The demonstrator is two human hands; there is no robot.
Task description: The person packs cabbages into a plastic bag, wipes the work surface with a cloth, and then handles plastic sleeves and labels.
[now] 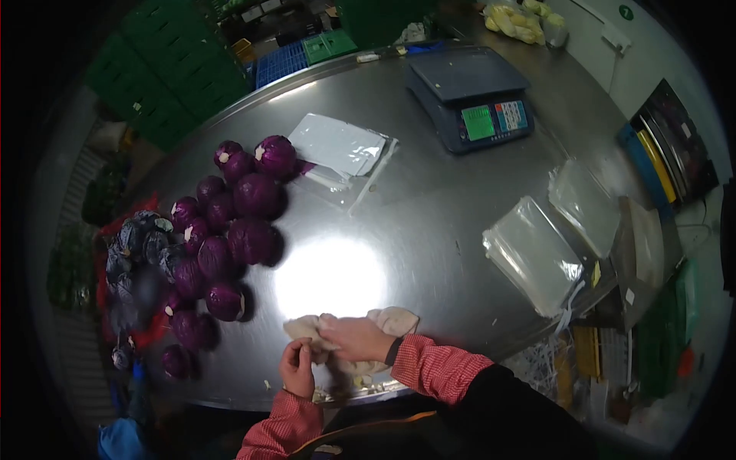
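Note:
A crumpled beige cloth (395, 319) lies at the near edge of the steel table, bunched up. My right hand (357, 339) is closed on it from above, its fingers partly hidden in the folds. Just left of it, my left hand (297, 369) is raised with thumb and fingers pinched together against the cloth's left side. What those fingers hold, if anything, I cannot make out. Small pale scraps (360, 381) lie along the table edge below the cloth. To the left sits a group of purple cabbages (217, 257), the closest a lone cabbage (177, 361).
Darker unpeeled cabbages (132, 249) fill a red net at far left. Flat clear bags (534, 257) lie on the right. White sheets in plastic (337, 146) and a digital scale (469, 96) stand further back on the steel table (429, 230). Green crates (165, 65) are stacked beyond.

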